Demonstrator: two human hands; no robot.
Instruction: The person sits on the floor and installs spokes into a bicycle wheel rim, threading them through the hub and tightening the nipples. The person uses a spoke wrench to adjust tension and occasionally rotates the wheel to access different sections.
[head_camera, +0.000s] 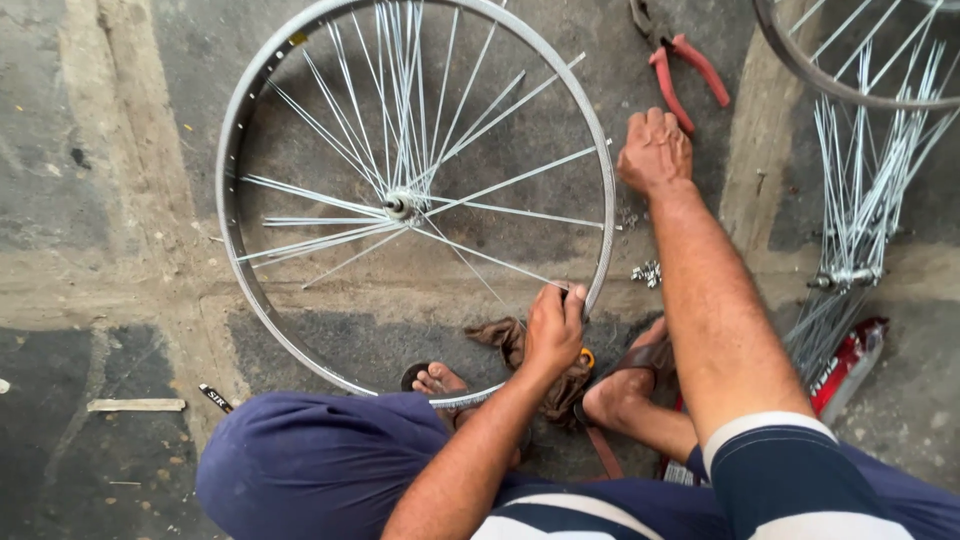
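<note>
Your knee (300, 465) in blue cloth sits closest, both forearms reaching out past it. Your left hand (553, 330) is closed around the lower right of the silver wheel rim (228, 150), which rests tilted on the concrete floor (90, 200) before your feet. Your right hand (654, 150) is curled into a loose fist just beside the rim, near the red-handled pliers (685, 65). Loose spokes (865, 190) lie to the right.

Left hand (553, 325) grips wheel rim (232, 150); right hand (655, 150) beside pliers (685, 62).
</note>
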